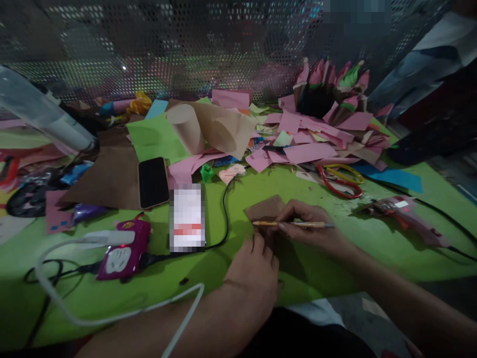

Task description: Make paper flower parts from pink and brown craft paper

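My right hand (307, 223) is closed around a slim yellowish pencil (309, 225), held almost level with its tip pointing left. Under the pencil is a small piece of brown paper (266, 208). My left hand (255, 263) has its fingers curled against the lower edge of this paper, and its thumb is hidden. The pencil's tip sits just above my left fingertips; whether it touches the paper I cannot tell. Both hands are over the near part of the green tabletop (219, 283).
A black-screened phone (153, 182), a blurred-out device (187, 217) and a magenta power strip (124, 248) with cables lie left. Rightward are red-handled scissors (339, 187) and a glue gun (413, 219). Pink paper scraps (309, 151) and a brown paper roll (186, 127) cover the back.
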The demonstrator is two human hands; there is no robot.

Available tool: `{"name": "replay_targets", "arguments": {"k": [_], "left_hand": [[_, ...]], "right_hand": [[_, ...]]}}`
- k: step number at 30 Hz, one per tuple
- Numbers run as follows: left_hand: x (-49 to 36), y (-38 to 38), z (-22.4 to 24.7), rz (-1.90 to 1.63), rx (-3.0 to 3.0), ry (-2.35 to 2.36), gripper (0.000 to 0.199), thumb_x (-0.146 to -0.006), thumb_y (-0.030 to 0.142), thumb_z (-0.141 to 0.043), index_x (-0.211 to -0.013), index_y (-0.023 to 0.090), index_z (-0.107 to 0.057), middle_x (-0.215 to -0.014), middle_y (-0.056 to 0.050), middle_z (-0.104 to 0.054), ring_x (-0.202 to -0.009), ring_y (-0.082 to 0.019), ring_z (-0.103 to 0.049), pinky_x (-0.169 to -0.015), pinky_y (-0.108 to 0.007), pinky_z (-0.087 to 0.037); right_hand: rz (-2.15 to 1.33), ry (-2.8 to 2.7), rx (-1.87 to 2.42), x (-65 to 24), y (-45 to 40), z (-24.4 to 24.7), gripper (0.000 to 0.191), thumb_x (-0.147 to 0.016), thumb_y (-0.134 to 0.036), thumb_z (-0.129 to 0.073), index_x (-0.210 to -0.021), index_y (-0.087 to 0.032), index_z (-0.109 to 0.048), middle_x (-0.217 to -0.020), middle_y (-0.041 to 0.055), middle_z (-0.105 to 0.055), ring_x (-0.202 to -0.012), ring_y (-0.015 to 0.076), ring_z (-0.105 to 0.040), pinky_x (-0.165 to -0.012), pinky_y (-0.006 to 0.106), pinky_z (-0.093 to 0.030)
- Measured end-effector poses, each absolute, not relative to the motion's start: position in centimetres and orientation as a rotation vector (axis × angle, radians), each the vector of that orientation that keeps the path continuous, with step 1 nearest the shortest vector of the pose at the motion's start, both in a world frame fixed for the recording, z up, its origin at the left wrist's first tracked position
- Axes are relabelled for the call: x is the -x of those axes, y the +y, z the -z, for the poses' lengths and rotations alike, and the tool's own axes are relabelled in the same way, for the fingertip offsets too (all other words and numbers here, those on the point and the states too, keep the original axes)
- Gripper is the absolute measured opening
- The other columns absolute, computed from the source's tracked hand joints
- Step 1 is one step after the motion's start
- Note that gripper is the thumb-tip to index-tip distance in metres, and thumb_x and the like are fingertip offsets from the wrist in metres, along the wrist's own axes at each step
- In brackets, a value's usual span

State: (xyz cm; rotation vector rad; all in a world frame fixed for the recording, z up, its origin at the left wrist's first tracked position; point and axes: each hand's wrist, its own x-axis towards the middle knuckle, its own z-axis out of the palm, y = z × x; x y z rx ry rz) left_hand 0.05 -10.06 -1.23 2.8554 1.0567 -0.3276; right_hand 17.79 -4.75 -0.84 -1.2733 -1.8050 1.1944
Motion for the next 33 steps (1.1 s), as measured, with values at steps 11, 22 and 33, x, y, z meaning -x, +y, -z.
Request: {"name": "replay_targets", "arguments": {"k": [11,22,33], "left_hand": [[0.2,-9.9,1.2,0.297,-2.914,1.053,0.055,-0.092,0.05,-0.054,-0.127,0.009,-0.066,-0.142,-0.023,-0.056,-0.122,-0.037,-0.054,-0.093,-0.048,-0.041],[0.4,-9.7,0.4,0.305,-2.902,1.067,0.057,-0.092,0.048,-0.054,-0.128,0.005,-0.064,-0.142,-0.023,-0.056,-0.121,-0.038,-0.056,-0.094,-0.046,-0.043],[0.4,-10.5,1.2,0.208,-2.954,1.008,0.051,-0.093,0.044,-0.053,-0.123,0.004,-0.067,-0.139,-0.026,-0.057,-0.121,-0.035,-0.057,-0.091,-0.044,-0.044]], "right_hand": [[-0.813,-1.762,1.492,-19.0,-4.4,0.5,0.008,-0.074,-0.029,-0.06,-0.069,-0.022,-0.061,-0.06,-0.0007,-0.065,-0.054,0.0156,-0.057,-0.049,0.026,-0.04],[-0.683,-1.665,1.589,-20.5,-4.1,0.6,0.005,-0.073,-0.023,-0.058,-0.068,-0.023,-0.057,-0.063,-0.0002,-0.063,-0.057,0.016,-0.056,-0.054,0.027,-0.039],[-0.729,-1.646,1.464,-19.5,-4.8,-0.5,0.009,-0.074,-0.027,-0.063,-0.065,-0.023,-0.061,-0.061,0.0005,-0.064,-0.056,0.0166,-0.056,-0.051,0.028,-0.04]]}}
